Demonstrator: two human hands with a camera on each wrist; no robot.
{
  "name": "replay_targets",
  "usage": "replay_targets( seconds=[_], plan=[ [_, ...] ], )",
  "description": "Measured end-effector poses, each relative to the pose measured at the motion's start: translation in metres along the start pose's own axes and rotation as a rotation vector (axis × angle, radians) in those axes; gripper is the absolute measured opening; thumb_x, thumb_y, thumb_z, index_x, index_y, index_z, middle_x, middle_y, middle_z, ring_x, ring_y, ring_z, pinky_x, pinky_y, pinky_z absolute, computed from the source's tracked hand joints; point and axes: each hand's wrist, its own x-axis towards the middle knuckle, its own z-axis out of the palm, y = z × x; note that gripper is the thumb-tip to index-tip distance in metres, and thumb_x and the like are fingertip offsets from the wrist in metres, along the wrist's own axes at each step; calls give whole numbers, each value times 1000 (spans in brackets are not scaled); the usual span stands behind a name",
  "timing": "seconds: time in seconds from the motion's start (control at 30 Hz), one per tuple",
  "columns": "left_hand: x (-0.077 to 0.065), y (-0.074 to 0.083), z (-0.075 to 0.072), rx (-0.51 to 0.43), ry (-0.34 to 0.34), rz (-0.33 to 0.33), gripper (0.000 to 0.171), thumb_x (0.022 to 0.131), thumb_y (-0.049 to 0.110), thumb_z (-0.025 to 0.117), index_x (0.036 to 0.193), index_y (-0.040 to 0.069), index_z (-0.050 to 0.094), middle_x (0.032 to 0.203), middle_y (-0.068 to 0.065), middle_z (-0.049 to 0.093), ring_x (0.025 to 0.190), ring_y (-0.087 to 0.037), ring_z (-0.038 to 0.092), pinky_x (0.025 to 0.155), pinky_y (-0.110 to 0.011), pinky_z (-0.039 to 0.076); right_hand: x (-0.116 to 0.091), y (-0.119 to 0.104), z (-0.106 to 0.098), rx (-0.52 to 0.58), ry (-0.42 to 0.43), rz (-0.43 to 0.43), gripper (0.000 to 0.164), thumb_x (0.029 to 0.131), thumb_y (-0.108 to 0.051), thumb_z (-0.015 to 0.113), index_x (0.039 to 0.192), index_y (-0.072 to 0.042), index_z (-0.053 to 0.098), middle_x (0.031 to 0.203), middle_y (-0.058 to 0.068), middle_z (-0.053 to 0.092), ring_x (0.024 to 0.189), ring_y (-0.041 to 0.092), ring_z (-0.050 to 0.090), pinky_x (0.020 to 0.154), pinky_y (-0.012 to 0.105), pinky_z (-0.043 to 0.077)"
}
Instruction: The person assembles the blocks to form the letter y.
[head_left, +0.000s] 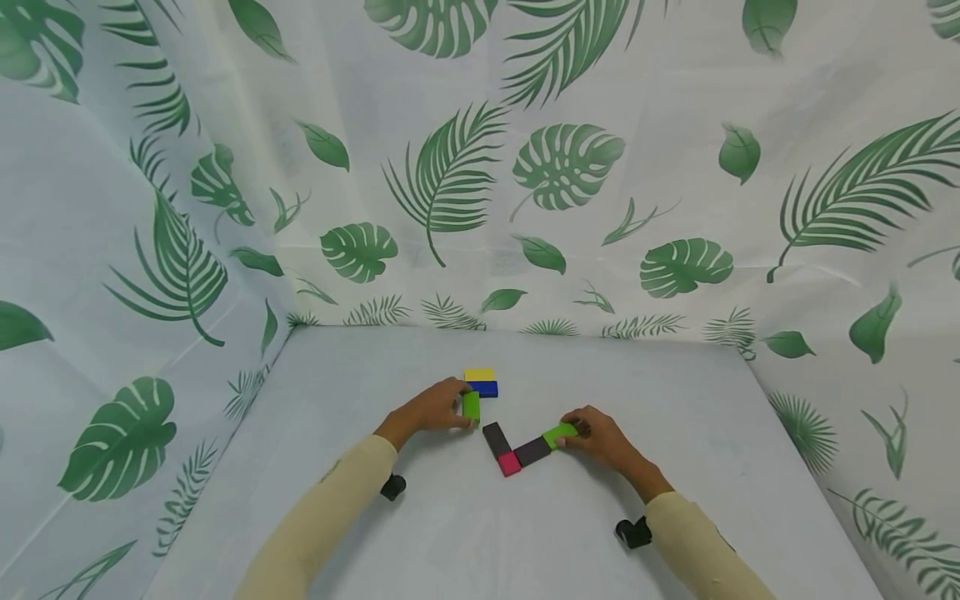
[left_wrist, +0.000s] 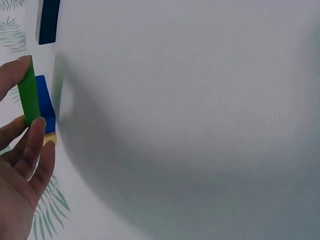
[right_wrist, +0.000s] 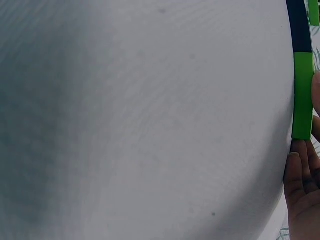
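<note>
Pinching with both hands, well apart from each other: left hand (head_left: 435, 406) has a green block (head_left: 471, 407) by its ends, just beside the blue block (head_left: 483, 389); right hand (head_left: 600, 437) has another green block (head_left: 559, 435), end against a dark block (head_left: 532, 452) on the worktop (head_left: 525, 542). From here, I'd go light on the right, squaring that joint without shoving the pink block (head_left: 509, 463) at the corner. Left block: can't tell if lifted; best held level, clear of the blue.
</note>
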Motion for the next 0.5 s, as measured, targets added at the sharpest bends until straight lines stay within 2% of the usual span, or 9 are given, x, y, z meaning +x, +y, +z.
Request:
replay_targets(
  seconds=[0.17, 0.4, 0.5],
  plan=[
    [-3, 1, 3, -35, 50, 5, 72, 87, 42, 77, 143, 5, 51, 135, -10, 57, 114, -19, 55, 104, -39, 47, 0, 0, 0, 4, 0, 10, 39, 86, -26, 80, 117, -6, 68, 103, 4, 64, 97, 20, 62, 86, 42, 52],
    [-3, 0, 7, -78, 104, -2, 78, 86, 47, 77, 144, 4, 49, 131, -9, 58, 100, -17, 54, 93, -36, 50, 0, 0, 0, 3, -1, 10, 39, 86, -26, 80, 117, -7, 68, 103, 4, 63, 97, 20, 62, 87, 42, 52],
    [-2, 0, 9, -92, 123, -7, 76, 86, 47, 76, 143, 4, 51, 131, -9, 59, 102, -17, 55, 93, -35, 51, 0, 0, 0, -2, 2, 7, 38, 86, -26, 80, 117, -7, 68, 103, 4, 63, 96, 20, 62, 87, 42, 52]
  ],
)
